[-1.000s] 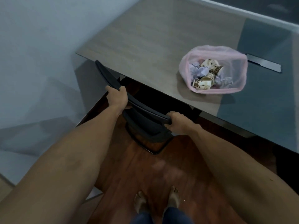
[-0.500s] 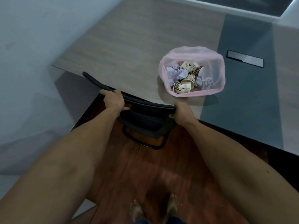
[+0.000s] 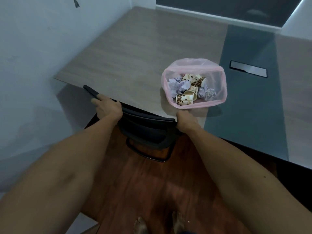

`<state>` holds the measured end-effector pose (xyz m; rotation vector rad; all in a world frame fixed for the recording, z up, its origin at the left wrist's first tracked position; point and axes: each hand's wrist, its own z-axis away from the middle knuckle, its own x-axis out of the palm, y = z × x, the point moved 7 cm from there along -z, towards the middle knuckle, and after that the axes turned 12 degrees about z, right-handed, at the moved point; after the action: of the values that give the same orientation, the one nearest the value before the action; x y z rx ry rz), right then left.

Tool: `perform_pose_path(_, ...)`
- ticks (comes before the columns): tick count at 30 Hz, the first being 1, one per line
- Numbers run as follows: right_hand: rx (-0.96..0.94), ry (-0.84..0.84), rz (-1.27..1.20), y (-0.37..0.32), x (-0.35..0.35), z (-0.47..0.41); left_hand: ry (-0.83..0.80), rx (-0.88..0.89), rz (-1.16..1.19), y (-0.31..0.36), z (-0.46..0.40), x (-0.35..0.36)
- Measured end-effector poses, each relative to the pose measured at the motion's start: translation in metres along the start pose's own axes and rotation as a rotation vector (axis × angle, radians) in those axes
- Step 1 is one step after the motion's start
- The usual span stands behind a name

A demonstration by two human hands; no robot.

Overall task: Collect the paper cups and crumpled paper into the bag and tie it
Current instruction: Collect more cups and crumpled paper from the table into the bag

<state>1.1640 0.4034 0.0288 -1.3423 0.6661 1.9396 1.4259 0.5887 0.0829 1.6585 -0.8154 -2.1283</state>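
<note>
A pink see-through bag (image 3: pixel 217 81) stands open on the table (image 3: pixel 135 61), near its front edge. Inside lie several brown-patterned paper cups (image 3: pixel 184 99) and crumpled pale paper (image 3: pixel 177 86). My left hand (image 3: pixel 108 108) grips the top of a black chair back (image 3: pixel 148 122) at its left part. My right hand (image 3: pixel 185 119) holds the same chair back at its right end, just below the bag. The chair sits tucked under the table's front edge.
A white wall (image 3: pixel 33 65) runs along the left of the table. A grey strip with a metal cable flap (image 3: pixel 248 70) crosses the table to the right of the bag. My bare feet (image 3: pixel 158 223) stand on a red-brown wooden floor (image 3: pixel 152 183).
The chair has slid forward under the table with both hands on its back. The view has shifted, so the bag now appears closer to my right hand.
</note>
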Motion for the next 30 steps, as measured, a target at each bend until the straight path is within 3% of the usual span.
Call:
perform_pose_path(3, 0.07, 0.082, 0.04, 0.018, -0.029, 0.006, -0.027, 0.22, -0.06, 0.028, 0.015, -0.003)
perform_pose_path(6, 0.159, 0.15, 0.031, 0.045, -0.054, 0.01, -0.159, 0.395, -0.004, 0.057, 0.028, 0.015)
perform_pose_path(11, 0.222, 0.215, -0.019, 0.09, -0.083, -0.002, -0.299, 0.561, 0.076, 0.103, 0.046, 0.054)
perform_pose_path(19, 0.229, 0.307, -0.186, 0.16, -0.094, -0.067, -0.413, 0.586, 0.076, 0.155, 0.037, 0.134)
perform_pose_path(26, 0.268, 0.245, -0.357, 0.211, -0.074, -0.115, -0.486, 0.486, 0.061, 0.177, 0.036, 0.193)
perform_pose_path(30, 0.305, 0.395, -0.38, 0.23, -0.073, -0.12, -0.489, 0.46, 0.012, 0.183, 0.04, 0.217)
